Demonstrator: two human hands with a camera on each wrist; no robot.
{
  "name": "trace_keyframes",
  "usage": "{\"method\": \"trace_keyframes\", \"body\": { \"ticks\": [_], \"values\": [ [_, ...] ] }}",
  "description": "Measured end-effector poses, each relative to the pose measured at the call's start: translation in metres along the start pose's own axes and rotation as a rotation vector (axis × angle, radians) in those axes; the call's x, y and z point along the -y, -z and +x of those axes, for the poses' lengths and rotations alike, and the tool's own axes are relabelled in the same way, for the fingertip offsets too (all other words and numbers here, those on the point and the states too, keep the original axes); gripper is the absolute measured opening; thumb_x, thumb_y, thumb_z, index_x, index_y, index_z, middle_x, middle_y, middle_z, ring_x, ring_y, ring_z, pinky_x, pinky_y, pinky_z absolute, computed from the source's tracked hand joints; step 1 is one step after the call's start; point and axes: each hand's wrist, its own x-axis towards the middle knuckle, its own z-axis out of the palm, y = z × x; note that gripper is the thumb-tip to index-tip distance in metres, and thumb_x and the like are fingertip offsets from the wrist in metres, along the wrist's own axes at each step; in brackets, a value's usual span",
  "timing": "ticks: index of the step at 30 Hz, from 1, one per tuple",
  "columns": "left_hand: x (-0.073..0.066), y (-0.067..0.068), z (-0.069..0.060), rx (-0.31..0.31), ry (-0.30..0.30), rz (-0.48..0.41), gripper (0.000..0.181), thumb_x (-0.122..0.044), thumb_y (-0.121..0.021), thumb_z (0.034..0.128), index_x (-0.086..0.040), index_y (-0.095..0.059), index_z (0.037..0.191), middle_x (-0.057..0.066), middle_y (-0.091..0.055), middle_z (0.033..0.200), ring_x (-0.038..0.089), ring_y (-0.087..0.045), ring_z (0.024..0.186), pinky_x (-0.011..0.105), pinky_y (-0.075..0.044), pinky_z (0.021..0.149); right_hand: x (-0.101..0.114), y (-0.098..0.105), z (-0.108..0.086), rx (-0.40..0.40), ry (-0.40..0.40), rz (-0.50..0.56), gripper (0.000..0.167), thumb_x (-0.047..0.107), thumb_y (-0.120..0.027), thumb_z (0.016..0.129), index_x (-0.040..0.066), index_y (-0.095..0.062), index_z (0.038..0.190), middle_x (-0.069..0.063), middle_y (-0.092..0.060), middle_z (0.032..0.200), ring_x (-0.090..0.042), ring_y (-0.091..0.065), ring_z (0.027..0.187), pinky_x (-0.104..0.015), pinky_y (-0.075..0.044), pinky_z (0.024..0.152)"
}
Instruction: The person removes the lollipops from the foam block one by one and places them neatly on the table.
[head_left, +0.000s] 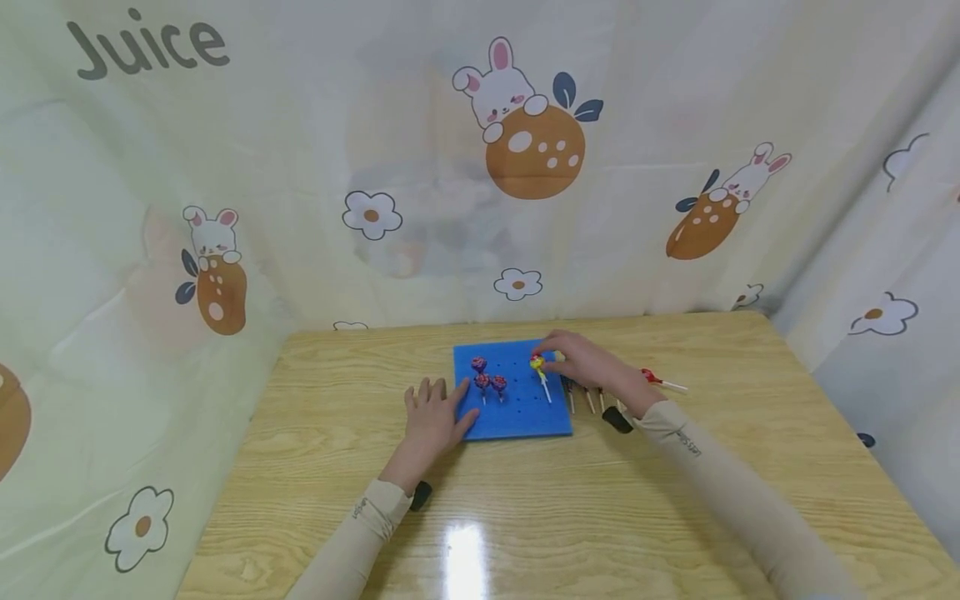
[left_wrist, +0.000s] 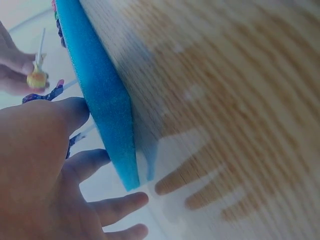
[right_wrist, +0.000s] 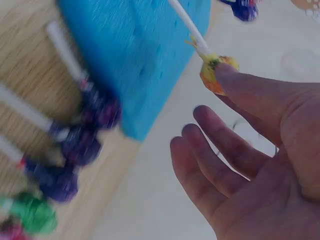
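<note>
Right fingers [head_left: 557,340] pinch yellow lollipop [head_left: 540,368]; stick [head_left: 546,388] points nearward, slightly right.

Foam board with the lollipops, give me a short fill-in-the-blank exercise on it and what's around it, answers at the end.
1. The foam board touched by the left hand is coloured ____.
2. The lollipop in the right hand has a mostly ____ wrapper.
3. The head view shows ____ purplish lollipops standing in the board.
4. The rightmost lollipop on the table has a ____ wrapper.

Missing words: blue; yellow; three; red.
</note>
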Motion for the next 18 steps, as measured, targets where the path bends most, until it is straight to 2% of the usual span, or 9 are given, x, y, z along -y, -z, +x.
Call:
{"method": "trace_keyframes", "body": {
  "ticks": [9, 18],
  "values": [
    [-0.002, 0.000, -0.001, -0.004, -0.002, -0.004, 0.061, -0.058, -0.046, 0.1013, -0.031, -0.039, 0.156, 0.020, -0.044, 0.152, 0.047, -0.031, 0.146, 0.068, -0.022, 0.115, -0.040, 0.024, -0.039, -0.005, -0.079, -0.020, 0.030, 0.010, -0.064, 0.098, 0.002, -0.067, 0.127, -0.017, -0.066, 0.123, -0.039, -0.061, 0.115, -0.055, -0.049, 0.095],
    [-0.001, 0.003, -0.002, -0.010, -0.006, -0.019, 0.061, -0.057, -0.046, 0.1019, -0.028, -0.040, 0.155, 0.021, -0.044, 0.153, 0.048, -0.030, 0.146, 0.068, -0.021, 0.115, -0.056, 0.048, -0.065, 0.009, -0.129, -0.039, 0.030, 0.007, -0.062, 0.098, -0.004, -0.066, 0.125, -0.024, -0.066, 0.124, -0.047, -0.059, 0.116, -0.060, -0.047, 0.097]
  ]
}}
